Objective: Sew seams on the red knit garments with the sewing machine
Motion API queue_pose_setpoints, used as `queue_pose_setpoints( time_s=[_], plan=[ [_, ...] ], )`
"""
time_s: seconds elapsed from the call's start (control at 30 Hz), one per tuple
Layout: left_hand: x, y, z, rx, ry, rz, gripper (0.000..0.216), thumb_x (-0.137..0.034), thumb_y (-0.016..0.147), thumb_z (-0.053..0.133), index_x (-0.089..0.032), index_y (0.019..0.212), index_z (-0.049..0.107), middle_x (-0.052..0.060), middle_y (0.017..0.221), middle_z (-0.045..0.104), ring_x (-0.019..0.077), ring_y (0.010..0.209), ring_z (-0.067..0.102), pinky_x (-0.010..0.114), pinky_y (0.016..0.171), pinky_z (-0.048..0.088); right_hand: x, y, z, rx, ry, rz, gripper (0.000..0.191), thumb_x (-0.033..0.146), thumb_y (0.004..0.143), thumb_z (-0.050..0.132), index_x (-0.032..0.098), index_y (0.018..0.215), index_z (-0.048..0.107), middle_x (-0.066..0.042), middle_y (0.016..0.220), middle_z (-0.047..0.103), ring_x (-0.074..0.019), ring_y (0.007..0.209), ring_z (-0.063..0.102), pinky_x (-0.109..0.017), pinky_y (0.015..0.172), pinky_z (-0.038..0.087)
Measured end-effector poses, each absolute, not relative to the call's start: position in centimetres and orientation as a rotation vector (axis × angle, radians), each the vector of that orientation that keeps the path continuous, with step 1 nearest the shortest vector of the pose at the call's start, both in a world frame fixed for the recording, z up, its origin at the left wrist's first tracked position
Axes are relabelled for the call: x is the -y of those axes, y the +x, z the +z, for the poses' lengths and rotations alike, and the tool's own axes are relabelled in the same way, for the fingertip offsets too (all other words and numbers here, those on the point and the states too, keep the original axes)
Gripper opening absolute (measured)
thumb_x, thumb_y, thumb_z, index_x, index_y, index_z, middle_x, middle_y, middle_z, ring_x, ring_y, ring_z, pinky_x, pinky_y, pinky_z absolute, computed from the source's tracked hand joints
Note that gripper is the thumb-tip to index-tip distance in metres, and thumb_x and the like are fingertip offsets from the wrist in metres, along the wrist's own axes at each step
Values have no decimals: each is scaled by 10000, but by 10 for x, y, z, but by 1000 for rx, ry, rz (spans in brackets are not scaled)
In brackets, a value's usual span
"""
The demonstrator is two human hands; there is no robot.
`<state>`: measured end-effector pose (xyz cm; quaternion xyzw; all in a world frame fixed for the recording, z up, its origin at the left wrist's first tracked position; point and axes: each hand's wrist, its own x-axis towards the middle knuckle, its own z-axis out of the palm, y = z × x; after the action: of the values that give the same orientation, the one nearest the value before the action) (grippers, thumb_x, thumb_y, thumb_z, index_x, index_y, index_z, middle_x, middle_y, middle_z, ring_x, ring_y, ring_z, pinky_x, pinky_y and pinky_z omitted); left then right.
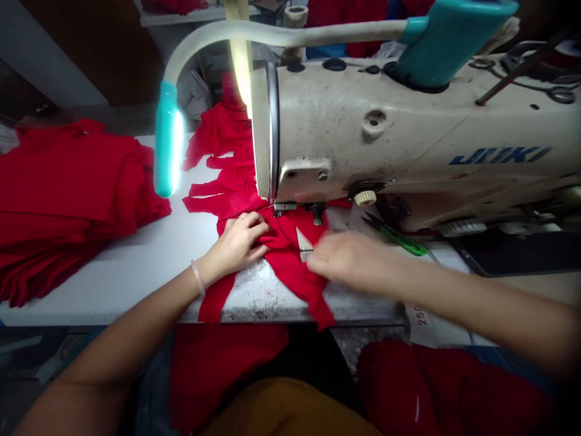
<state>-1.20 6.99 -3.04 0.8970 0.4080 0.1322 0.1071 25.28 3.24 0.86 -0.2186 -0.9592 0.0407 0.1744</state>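
Note:
Red fabric (290, 266) lies across the white sewing table, running under the needle area of the sewing machine (327, 133). My left hand (242, 242) is just left of the presser foot, fingers bent and closed on the fabric. Over on the right, my right hand (338, 257) is blurred by motion. Its fingers are curled together at the fabric's right edge, in front of the machine. Between the hands a pale metal plate (305, 245) shows through a gap in the cloth. More joined red pieces bunch up behind the needle area.
A thick stack of red cut pieces (68, 194) sits at the left. A lit teal lamp (166, 145) hangs beside the machine head. Green-handled scissors (406, 241) and a dark phone (517, 248) lie at the right. Red cloth (445, 381) is heaped below the table.

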Motion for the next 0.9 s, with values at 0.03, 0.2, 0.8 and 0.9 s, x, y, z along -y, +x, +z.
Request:
queue_pose_setpoints(
  time_s=[0.03, 0.2, 0.8, 0.9],
  plan=[
    [-65, -12, -30, -1195, 2625, 420, 256, -264, 896, 646, -201, 1137, 705, 114, 1173, 620, 264, 1082, 590, 437, 945, 475, -9, 247, 14, 2769, -488, 178, 397, 260, 984, 523, 265, 598, 615, 63, 443, 534, -91, 410, 453, -211, 446, 399],
    [-33, -11, -36, -1130, 2870, 438, 231, -178, 962, 532, -192, 1109, 710, 119, 1148, 649, 264, 1099, 596, 473, 949, 483, 36, 223, 10, 2770, -563, 764, 219, 370, 941, 639, 202, 800, 634, 6, 716, 677, -107, 615, 587, -209, 558, 453],
    [-16, -9, -41, -1125, 2406, 776, 245, -353, 971, 607, -139, 995, 723, 29, 812, 636, 106, 696, 608, 213, 655, 512, 70, 192, -77, 2373, -1096, -148, 564, 650, 873, 611, 331, 1338, 629, -73, 1053, 658, -244, 1033, 519, -423, 945, 351],
    [-15, -12, -34, -1142, 2510, 762, 244, -334, 972, 606, -124, 872, 675, 33, 802, 631, 114, 698, 591, 221, 645, 494, 76, 184, -80, 2280, -1079, -123, 573, 628, 895, 598, 199, 1266, 678, -109, 1046, 670, -253, 1038, 523, -422, 944, 375]
  ],
)
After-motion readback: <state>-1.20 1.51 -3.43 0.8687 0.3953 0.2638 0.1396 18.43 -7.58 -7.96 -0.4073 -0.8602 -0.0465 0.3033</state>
